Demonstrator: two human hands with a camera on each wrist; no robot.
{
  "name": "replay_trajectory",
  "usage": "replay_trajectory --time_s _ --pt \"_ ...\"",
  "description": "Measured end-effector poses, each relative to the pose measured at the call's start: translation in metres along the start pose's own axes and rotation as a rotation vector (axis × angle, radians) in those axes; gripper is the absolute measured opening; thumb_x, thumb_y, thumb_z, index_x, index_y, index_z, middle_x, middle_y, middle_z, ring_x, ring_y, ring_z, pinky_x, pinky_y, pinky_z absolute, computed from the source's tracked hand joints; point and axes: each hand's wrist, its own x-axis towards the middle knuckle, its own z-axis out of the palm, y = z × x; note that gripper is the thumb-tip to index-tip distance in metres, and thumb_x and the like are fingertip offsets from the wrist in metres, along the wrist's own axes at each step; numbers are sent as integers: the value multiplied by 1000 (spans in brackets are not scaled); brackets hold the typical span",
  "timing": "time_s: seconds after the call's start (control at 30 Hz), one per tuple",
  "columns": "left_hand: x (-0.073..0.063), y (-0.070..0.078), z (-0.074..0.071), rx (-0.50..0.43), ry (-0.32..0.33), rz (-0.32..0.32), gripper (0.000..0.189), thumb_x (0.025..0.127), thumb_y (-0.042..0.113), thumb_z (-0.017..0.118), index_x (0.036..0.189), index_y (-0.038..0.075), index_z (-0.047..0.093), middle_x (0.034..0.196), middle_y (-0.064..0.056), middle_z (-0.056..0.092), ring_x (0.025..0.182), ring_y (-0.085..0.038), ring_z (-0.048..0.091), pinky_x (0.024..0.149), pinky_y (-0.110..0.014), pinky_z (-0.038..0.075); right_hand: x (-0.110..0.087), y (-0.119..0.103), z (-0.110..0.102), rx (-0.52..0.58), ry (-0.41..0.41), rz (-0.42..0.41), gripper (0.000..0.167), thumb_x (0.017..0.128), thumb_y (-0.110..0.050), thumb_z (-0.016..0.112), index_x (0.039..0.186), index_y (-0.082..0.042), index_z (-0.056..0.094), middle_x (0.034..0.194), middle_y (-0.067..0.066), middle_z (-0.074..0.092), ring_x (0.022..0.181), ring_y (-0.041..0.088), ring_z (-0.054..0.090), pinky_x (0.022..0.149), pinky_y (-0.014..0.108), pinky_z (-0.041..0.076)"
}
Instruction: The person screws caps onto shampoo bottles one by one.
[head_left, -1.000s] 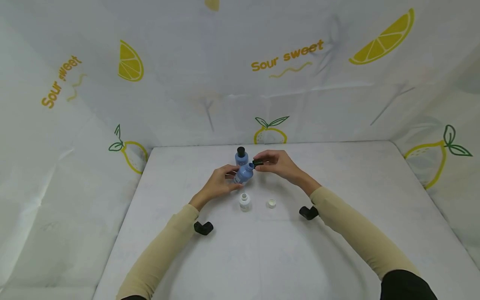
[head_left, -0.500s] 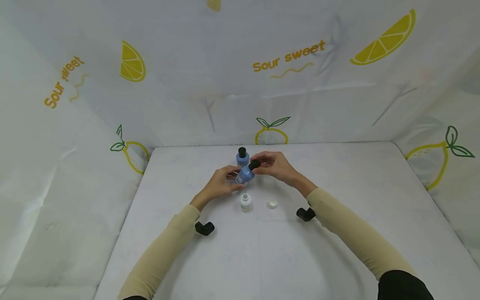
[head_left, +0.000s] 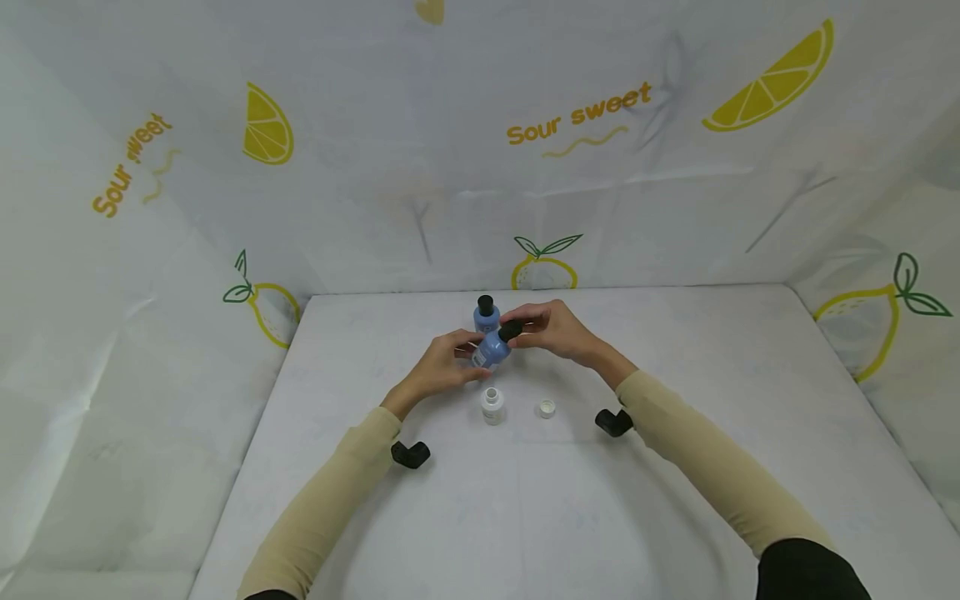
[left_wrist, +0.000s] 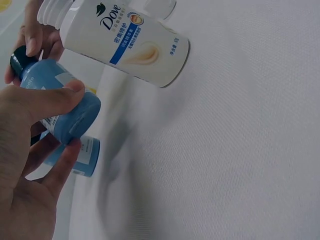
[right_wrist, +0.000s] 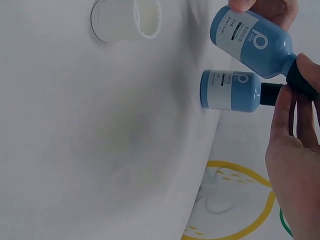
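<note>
My left hand (head_left: 437, 367) grips a small blue bottle (head_left: 491, 351) by its body, tilted with its neck up to the right. The fingers of my right hand (head_left: 557, 331) pinch the black cap (head_left: 510, 331), which sits on that bottle's neck. Behind it a second blue bottle (right_wrist: 231, 91) with a black cap stands upright on the table. Nearer to me stands a white Dove bottle (left_wrist: 127, 42), its threaded neck uncovered. To the right of it lies a white cap (head_left: 546, 408), hollow side up.
The white table (head_left: 517, 517) ends at a sheet wall (head_left: 420, 167) printed with lemons behind the bottles. Black camera pieces on the wrists, left (head_left: 410, 455) and right (head_left: 613, 422), hang close above the tabletop.
A second ago the black cap was beside the blue bottle's open mouth, between the right fingers. It now sits over the neck. The left hand has barely moved.
</note>
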Motion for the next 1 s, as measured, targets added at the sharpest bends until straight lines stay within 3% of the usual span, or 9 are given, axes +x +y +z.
replay_trajectory --time_s 0.23,0.5,1.0 --pt "-2 0 1 -13 -5 8 63 88 11 92 142 -6 65 138 -23 71 119 -37 74 107 -43 65 1 -1 0 -51 -8 -7 40 94 -3 83 132 2 74 136 21 75 114 16 74 93 14 60" --pt "-1 -3 2 -4 7 17 62 88 10 91 142 -5 65 134 -21 72 119 -36 74 107 -41 65 1 -1 3 -85 45 34 39 92 -14 88 126 1 77 124 20 79 97 14 74 83 16 61" --pt "0 -1 5 -8 36 13 60 87 10 91 140 -3 66 131 -20 73 118 -35 75 106 -43 66 3 -2 14 -130 163 63 31 92 -20 88 111 -1 73 102 8 73 88 16 65 77 17 55"
